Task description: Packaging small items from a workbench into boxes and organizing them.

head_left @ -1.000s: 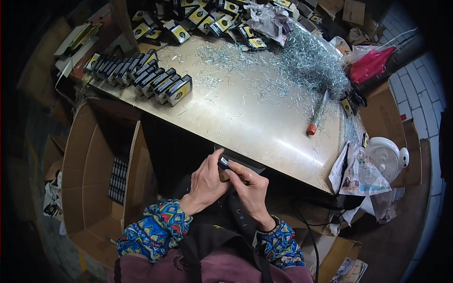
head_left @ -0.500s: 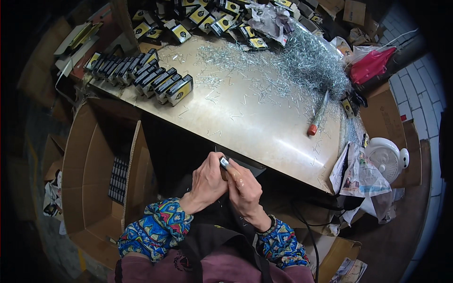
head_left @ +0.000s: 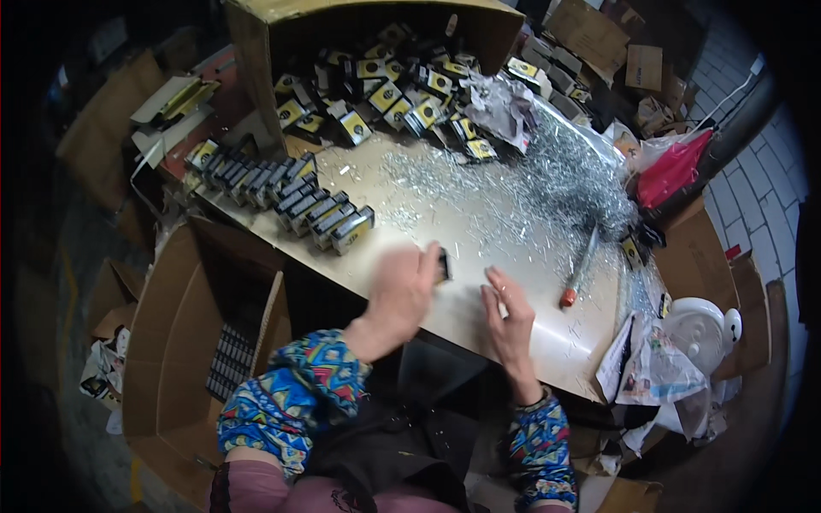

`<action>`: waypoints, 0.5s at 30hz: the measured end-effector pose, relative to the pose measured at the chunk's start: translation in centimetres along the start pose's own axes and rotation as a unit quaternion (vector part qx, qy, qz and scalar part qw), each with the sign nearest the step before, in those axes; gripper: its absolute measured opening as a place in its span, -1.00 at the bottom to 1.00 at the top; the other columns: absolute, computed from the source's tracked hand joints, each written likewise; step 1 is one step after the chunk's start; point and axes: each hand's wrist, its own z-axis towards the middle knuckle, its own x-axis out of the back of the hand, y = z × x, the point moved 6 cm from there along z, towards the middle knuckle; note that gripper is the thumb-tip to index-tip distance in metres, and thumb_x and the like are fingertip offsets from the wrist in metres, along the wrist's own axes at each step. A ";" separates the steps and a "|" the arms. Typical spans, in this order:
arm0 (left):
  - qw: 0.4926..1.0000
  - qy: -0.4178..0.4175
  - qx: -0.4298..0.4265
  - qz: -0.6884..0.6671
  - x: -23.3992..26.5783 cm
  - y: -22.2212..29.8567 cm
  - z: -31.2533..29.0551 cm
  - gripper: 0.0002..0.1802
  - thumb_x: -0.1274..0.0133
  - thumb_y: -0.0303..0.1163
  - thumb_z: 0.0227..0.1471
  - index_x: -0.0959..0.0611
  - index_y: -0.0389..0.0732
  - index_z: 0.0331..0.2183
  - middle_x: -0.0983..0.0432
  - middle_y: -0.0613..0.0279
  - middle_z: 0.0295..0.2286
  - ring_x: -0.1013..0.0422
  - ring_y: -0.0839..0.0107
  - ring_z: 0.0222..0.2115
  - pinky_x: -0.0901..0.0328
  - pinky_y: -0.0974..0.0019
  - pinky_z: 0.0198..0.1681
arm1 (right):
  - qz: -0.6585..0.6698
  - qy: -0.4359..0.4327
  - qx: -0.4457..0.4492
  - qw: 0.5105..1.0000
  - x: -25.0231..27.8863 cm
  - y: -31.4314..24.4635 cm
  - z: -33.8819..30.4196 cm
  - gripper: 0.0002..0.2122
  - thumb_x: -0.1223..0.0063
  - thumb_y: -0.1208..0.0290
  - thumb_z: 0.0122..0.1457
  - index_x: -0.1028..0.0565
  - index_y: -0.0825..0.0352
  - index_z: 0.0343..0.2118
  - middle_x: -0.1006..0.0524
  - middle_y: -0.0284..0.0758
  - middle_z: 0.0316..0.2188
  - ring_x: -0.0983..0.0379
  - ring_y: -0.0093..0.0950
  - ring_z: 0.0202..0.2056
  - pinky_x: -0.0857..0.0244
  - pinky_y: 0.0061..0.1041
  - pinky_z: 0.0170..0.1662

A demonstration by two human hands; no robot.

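Fingers (head_left: 428,265) of the left hand (head_left: 398,286), blurred as they are, look closed about a small dark box (head_left: 443,266), and only its end pokes out past them. From where I stand, the box hangs over the table (head_left: 560,342), a little in from the near edge and about midway along it. Nearer the right end, the right hand (head_left: 513,329) has its thumb and forefinger loosely parted; I see nothing gripped there, though a thin wire could escape me.

Toward the left end, a row of boxes (head_left: 295,195) stands close-packed along the near edge. Loose wires (head_left: 564,175) heap up at the far right corner and scatter toward the middle, with a red-tipped tube (head_left: 581,269) lying near the right end. At the far edge, a pile of boxes (head_left: 385,96) lies jumbled in and before a carton (head_left: 385,15).

I'd judge the box light and fairly stiff, its faces smooth enough to slip a bit, its walls apt to dent under a hard squeeze. Best to pinch it gently across the narrow sides, near the middle.
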 end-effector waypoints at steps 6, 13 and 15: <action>0.993 -0.068 0.067 0.070 2.3 -11.3 6.9 -0.60 -0.05 -0.30 0.12 -0.52 -0.23 -0.01 -0.43 0.02 -0.10 -0.30 0.07 -0.04 -0.19 0.04 0.04 | -0.165 -0.100 0.007 0.981 -3.1 6.2 5.9 -0.75 -0.10 0.36 0.23 -0.57 0.38 -0.09 -0.51 0.02 0.00 -0.47 -0.09 0.03 -0.31 -0.19 0.13; 0.772 0.091 0.530 -0.340 -8.1 -31.9 15.8 -0.38 -0.30 -0.25 -0.15 -0.56 -0.46 -0.09 -0.56 -0.11 -0.16 -0.52 0.12 -0.19 -0.36 0.12 -0.09 | -0.184 -0.078 0.116 0.973 -12.0 5.0 12.7 -0.69 -0.10 0.17 0.21 -0.56 0.22 -0.07 -0.44 -0.09 0.09 -0.27 -0.01 0.16 -0.11 0.09 0.19; 0.787 0.100 0.542 -0.278 -9.9 -32.7 17.0 -0.41 -0.28 -0.27 -0.16 -0.57 -0.44 -0.10 -0.55 -0.13 -0.13 -0.51 0.10 -0.15 -0.35 0.13 -0.06 | -0.166 -0.142 0.128 0.967 -13.7 4.6 12.7 -0.64 -0.03 0.10 0.25 -0.52 0.16 0.02 -0.42 -0.10 0.11 -0.22 0.01 0.18 -0.11 0.07 0.18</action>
